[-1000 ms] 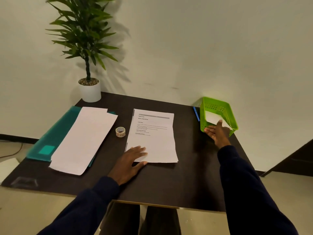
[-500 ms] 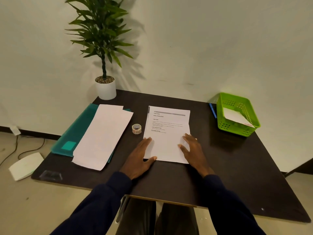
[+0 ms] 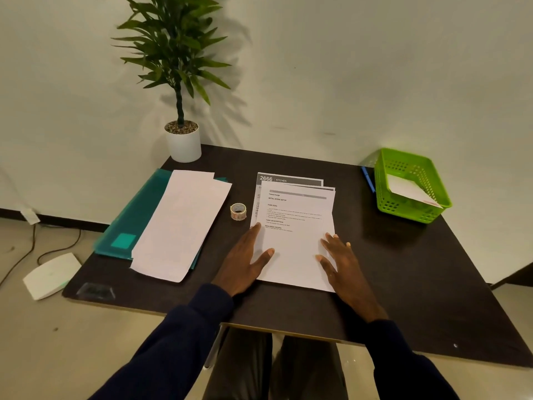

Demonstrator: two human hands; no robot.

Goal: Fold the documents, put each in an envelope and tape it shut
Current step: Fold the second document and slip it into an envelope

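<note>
A stack of printed documents (image 3: 297, 235) lies in the middle of the dark table (image 3: 403, 284). The top sheet sits lower than the one beneath, whose dark header (image 3: 288, 179) shows at the far edge. My left hand (image 3: 245, 258) lies flat on the top sheet's left edge, fingers spread. My right hand (image 3: 337, 261) lies flat on its right side. Long white envelopes (image 3: 181, 223) rest on a teal folder (image 3: 132, 215) at the left. A small roll of tape (image 3: 238, 211) stands between envelopes and documents.
A green basket (image 3: 409, 209) at the far right holds a white envelope (image 3: 406, 189), with a blue pen (image 3: 368, 179) beside it. A potted plant (image 3: 183, 140) stands at the back left. A white device (image 3: 50, 275) and cables lie on the floor.
My right hand left the green basket and came down on the documents. The top sheet has slid toward me, uncovering the header of the sheet below. The camera view shifted left.
</note>
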